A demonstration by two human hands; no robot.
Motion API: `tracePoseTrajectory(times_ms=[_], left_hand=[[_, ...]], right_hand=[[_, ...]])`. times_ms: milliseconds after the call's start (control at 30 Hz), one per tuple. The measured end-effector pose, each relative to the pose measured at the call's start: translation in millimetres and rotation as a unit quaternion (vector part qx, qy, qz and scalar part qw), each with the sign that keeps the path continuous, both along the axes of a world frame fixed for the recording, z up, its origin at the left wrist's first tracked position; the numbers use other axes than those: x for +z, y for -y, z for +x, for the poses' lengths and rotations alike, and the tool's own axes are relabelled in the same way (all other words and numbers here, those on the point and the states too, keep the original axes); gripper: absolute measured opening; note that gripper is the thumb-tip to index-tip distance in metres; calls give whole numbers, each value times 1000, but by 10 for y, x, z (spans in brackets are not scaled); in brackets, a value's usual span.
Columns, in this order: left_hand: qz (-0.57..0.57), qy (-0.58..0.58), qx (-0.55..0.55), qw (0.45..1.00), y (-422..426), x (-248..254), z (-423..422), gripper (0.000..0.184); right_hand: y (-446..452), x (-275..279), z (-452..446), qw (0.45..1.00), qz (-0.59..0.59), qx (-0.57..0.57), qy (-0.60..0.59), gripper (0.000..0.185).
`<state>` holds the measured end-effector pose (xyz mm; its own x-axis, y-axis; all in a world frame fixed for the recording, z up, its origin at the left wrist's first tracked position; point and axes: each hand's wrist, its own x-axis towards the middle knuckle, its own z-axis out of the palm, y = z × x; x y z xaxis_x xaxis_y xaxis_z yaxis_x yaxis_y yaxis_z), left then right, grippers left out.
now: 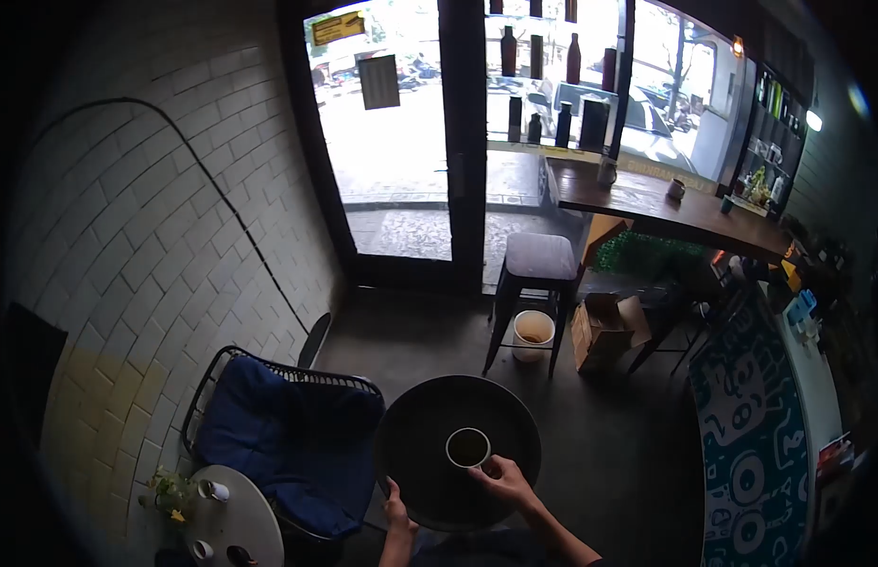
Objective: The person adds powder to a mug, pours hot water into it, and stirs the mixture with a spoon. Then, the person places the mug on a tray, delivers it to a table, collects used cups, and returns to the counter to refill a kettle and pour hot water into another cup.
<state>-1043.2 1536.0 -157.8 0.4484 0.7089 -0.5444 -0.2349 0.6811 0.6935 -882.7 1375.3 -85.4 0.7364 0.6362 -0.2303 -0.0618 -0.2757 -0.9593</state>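
A round black tray (415,425) is in front of me, its left rim gripped by my left hand (398,513) with the thumb up along the edge and the other fingers hidden. On or just above the tray is a white-rimmed cup (468,448) with something dark inside, perhaps coffee. My right hand (504,480) pinches the cup at its lower right side. I cannot tell whether the cup's base touches the tray.
At left stands a chair with blue cushions (278,439) beside a small round table (259,520) holding cups and a plant. Ahead are a glass door (392,170), a metal stool (539,257), a white bucket (533,331) and a cardboard box (600,335). A patterned counter (756,425) lines the right.
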Motion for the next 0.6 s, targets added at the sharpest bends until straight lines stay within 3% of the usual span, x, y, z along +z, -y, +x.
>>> tracePoseTrajectory(times_ms=[67,133,267,400,600], left_hand=[[-2,26,-48,998,14,-188,360,63],[-3,58,-96,994,19,-264,733,64],[3,16,-143,990,4,-261,1498,63],[-26,36,-213,976,81,-278,2242,64],[-48,-27,-210,976,-50,-583,3425,66]], right_hand=[[174,51,222,999,6,-34,19,40],[284,71,455,990,34,-98,-92,36],[366,-129,828,951,104,-224,-186,31],[432,-177,1388,937,139,-196,-252,38],[285,-584,2385,939,149,-222,-219,40]])
